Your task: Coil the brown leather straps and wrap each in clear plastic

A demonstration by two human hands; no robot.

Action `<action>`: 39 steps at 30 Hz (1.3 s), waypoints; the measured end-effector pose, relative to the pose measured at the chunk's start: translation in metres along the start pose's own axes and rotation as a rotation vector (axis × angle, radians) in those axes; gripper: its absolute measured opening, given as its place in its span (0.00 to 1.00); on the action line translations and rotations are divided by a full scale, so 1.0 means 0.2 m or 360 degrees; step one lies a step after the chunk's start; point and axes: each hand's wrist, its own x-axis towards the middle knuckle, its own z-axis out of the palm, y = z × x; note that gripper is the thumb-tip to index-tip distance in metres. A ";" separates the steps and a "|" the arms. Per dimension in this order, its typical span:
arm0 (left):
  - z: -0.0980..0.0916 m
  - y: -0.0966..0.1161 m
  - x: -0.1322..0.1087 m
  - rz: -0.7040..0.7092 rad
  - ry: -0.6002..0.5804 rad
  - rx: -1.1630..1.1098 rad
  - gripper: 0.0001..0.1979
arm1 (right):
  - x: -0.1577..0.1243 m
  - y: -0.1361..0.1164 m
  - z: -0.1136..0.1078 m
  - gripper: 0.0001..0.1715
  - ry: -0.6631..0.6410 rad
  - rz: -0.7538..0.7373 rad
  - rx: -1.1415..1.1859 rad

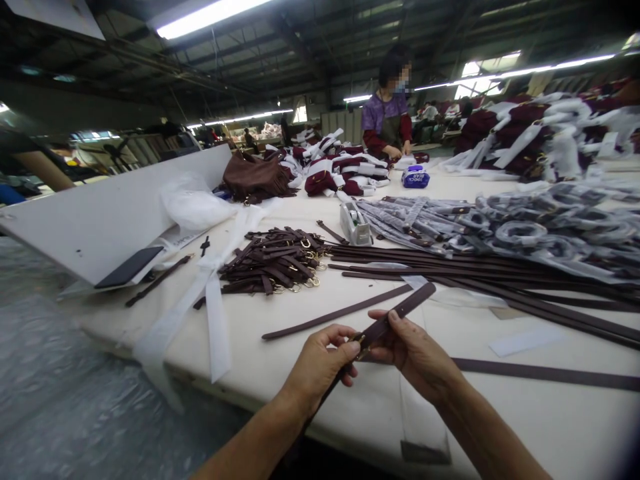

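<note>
Left grip [324, 360] and right grip [417, 348] pinch a brown strap [377, 329] over the bench [565, 420], gold buckle [361, 341] half hidden, lower end lost behind left forearm [255, 437]; a strap pile [275, 261] lies beyond.

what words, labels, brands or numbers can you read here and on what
"TOUCH BEAR", probably: blue package, upside down and slightly blurred.
White sheet: dark letters, too blurred to read.
Held dark brown strap: no readable text.
</note>
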 end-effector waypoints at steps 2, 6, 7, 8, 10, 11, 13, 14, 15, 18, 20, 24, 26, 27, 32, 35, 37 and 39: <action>-0.01 0.00 0.01 -0.0033 -0.0058 0.0060 0.14 | 0.00 0.00 -0.01 0.16 0.0030 -0.0003 0.0003; -0.02 0.00 0.01 -0.0071 -0.0106 0.0132 0.14 | 0.00 0.02 -0.02 0.18 0.0063 -0.0064 -0.0129; -0.03 0.00 0.01 -0.0082 -0.0112 0.0138 0.13 | 0.00 0.02 -0.02 0.18 0.0076 -0.0100 -0.0183; -0.03 0.00 0.01 -0.0092 -0.0110 0.0143 0.14 | -0.01 0.03 -0.02 0.19 0.0088 -0.0140 -0.0241; -0.03 0.00 0.02 -0.0118 -0.0086 0.0146 0.15 | -0.02 0.04 -0.01 0.21 0.0106 -0.0201 -0.0357; -0.03 -0.01 0.02 -0.0127 -0.0066 0.0144 0.15 | -0.03 0.04 0.00 0.22 0.0114 -0.0216 -0.0406; -0.03 -0.01 0.03 -0.0128 -0.0045 0.0137 0.16 | -0.04 0.05 0.01 0.23 0.0133 -0.0225 -0.0464; -0.03 -0.01 0.03 -0.0122 -0.0046 0.0132 0.16 | -0.04 0.05 0.02 0.24 0.0142 -0.0222 -0.0473; -0.03 -0.02 0.03 -0.0116 -0.0051 0.0127 0.16 | -0.05 0.06 0.02 0.24 0.0150 -0.0214 -0.0474; -0.04 -0.01 0.03 -0.0110 -0.0060 0.0120 0.15 | -0.05 0.06 0.02 0.25 0.0159 -0.0185 -0.0480; -0.04 -0.01 0.03 -0.0122 -0.0051 0.0126 0.15 | -0.06 0.06 0.03 0.26 0.0157 -0.0201 -0.0549; -0.04 0.00 0.02 -0.0103 -0.0033 0.0221 0.16 | -0.09 0.09 0.03 0.22 0.0209 -0.0532 -0.1163; -0.03 0.00 0.03 -0.0066 -0.0032 0.0334 0.15 | -0.11 0.13 0.04 0.18 0.0204 -0.0869 -0.1607; -0.02 -0.01 0.03 -0.0023 -0.0023 0.0419 0.15 | -0.11 0.15 0.04 0.18 0.0181 -0.1025 -0.1791; -0.02 0.02 0.07 0.0332 0.0037 0.0916 0.11 | -0.10 0.22 0.05 0.18 0.0166 -0.1183 -0.2013; -0.03 0.06 0.02 0.0513 0.0163 0.1066 0.14 | -0.06 0.19 0.04 0.18 0.0397 -0.0865 -0.1640; -0.02 0.05 -0.06 0.0659 0.0361 0.1161 0.08 | -0.04 0.16 0.02 0.20 0.0484 -0.0682 -0.1368; -0.01 -0.01 -0.15 0.0632 0.0381 0.1186 0.09 | -0.02 0.14 0.01 0.21 0.0503 -0.0616 -0.1194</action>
